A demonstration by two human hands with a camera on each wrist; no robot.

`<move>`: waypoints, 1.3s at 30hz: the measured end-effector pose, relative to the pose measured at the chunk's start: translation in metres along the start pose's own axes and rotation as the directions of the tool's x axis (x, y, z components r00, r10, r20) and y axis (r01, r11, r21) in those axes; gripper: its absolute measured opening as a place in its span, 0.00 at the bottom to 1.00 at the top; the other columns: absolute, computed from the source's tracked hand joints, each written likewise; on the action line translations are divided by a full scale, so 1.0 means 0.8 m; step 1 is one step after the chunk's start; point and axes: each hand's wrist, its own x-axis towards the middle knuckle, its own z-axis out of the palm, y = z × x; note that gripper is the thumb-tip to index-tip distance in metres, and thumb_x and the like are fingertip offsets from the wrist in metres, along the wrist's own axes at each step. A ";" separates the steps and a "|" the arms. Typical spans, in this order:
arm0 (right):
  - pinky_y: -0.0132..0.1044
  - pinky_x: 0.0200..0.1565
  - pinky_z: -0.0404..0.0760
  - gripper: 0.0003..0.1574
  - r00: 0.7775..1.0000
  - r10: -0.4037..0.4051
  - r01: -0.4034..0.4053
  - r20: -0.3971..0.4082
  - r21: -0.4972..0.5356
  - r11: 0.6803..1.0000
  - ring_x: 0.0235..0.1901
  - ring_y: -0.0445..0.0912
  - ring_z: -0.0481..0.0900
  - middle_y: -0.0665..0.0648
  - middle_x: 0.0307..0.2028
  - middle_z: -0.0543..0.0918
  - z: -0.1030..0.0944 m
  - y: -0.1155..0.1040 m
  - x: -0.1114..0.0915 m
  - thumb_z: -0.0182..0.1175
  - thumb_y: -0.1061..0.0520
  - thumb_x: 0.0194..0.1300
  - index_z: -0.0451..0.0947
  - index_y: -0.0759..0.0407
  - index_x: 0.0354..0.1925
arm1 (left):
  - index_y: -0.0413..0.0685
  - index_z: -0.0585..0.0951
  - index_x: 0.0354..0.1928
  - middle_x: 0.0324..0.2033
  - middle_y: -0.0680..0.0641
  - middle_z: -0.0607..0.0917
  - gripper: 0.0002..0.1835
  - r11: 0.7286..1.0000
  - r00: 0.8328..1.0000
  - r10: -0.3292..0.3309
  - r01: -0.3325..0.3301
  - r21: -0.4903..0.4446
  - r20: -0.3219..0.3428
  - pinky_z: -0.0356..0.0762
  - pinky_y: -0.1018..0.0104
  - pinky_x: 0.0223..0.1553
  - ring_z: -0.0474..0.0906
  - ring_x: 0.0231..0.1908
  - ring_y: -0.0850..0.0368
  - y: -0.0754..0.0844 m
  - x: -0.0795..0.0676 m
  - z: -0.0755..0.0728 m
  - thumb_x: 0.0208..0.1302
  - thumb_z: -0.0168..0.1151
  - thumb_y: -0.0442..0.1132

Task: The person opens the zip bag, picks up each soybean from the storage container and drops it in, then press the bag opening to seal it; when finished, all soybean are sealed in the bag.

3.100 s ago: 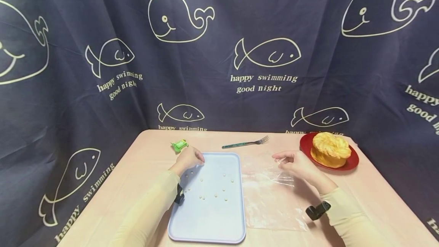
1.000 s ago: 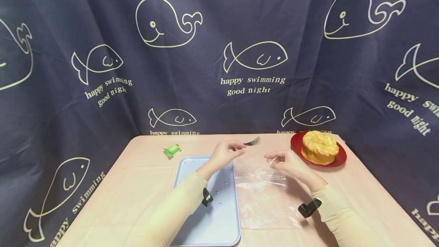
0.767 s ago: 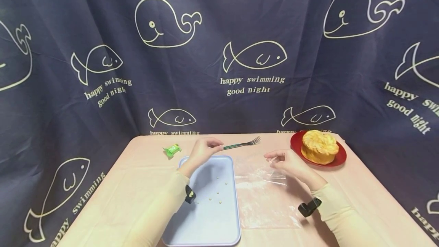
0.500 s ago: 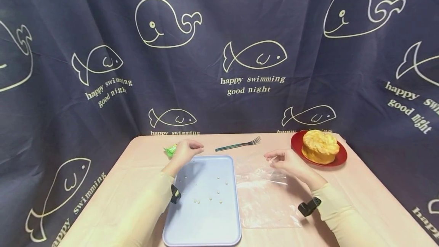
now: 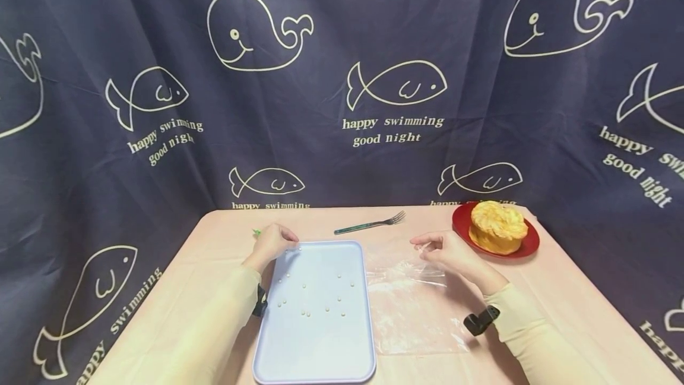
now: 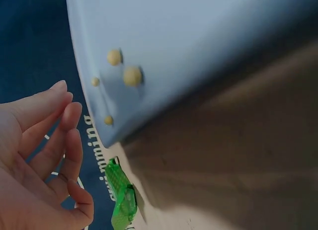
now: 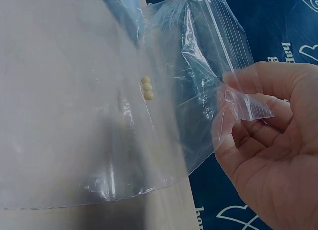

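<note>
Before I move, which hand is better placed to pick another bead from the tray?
The left hand, probably: it is at the tray, near several pale beads, with nothing visible in its grip. The right hand pinches the clear bag.

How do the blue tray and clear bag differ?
The blue tray is opaque; the clear bag is see-through and wrinkled. The tray lies on the table, while the right hand pinches the bag's top. Both contain small pale balls: scattered in the tray, three touching in the bag.
</note>
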 end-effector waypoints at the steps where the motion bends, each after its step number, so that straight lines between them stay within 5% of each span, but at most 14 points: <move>1: 0.32 0.31 0.79 0.22 1.000 0.000 0.000 -0.001 -0.003 1.000 0.35 0.51 0.80 0.70 0.42 0.85 0.000 0.000 0.000 0.65 0.71 0.61 0.80 0.75 0.54 | 0.50 0.90 0.31 0.32 0.50 0.90 0.04 1.000 1.000 -0.007 0.007 0.008 0.013 0.70 0.40 0.59 0.84 0.41 0.49 0.001 0.001 0.000 0.54 0.77 0.35; 8: 0.31 0.31 0.79 0.22 1.000 0.002 -0.002 0.004 0.003 1.000 0.35 0.49 0.81 0.71 0.43 0.86 -0.002 0.006 0.000 0.65 0.72 0.61 0.80 0.75 0.55 | 0.49 0.89 0.29 0.31 0.51 0.90 0.04 0.998 0.996 -0.013 0.008 0.068 0.083 0.78 0.48 0.49 0.83 0.37 0.53 0.002 0.005 0.008 0.53 0.77 0.36; 28: 0.31 0.32 0.80 0.22 1.000 -0.010 0.010 -0.003 -0.013 1.000 0.37 0.51 0.82 0.70 0.45 0.86 0.001 0.003 0.001 0.64 0.72 0.60 0.81 0.74 0.54 | 0.53 0.88 0.28 0.27 0.56 0.88 0.03 0.992 0.999 0.016 -0.021 0.121 0.049 0.77 0.51 0.46 0.80 0.32 0.58 0.004 0.002 0.016 0.55 0.76 0.38; 34: 0.31 0.32 0.80 0.22 1.000 -0.020 0.020 -0.003 -0.020 1.000 0.36 0.49 0.82 0.70 0.44 0.86 0.001 0.004 0.001 0.65 0.72 0.60 0.81 0.75 0.54 | 0.48 0.88 0.28 0.26 0.55 0.88 0.02 0.992 0.992 0.121 -0.122 0.018 0.040 0.80 0.54 0.46 0.81 0.31 0.59 0.022 0.000 0.012 0.56 0.74 0.36; 39: 0.31 0.32 0.79 0.22 0.999 -0.035 0.035 -0.001 -0.004 0.999 0.35 0.47 0.82 0.69 0.43 0.86 0.002 0.002 -0.001 0.65 0.72 0.60 0.81 0.75 0.54 | 0.46 0.88 0.28 0.25 0.56 0.88 0.02 0.967 0.968 0.248 -0.245 -0.064 0.038 0.79 0.62 0.39 0.80 0.29 0.63 0.060 -0.002 0.016 0.55 0.73 0.35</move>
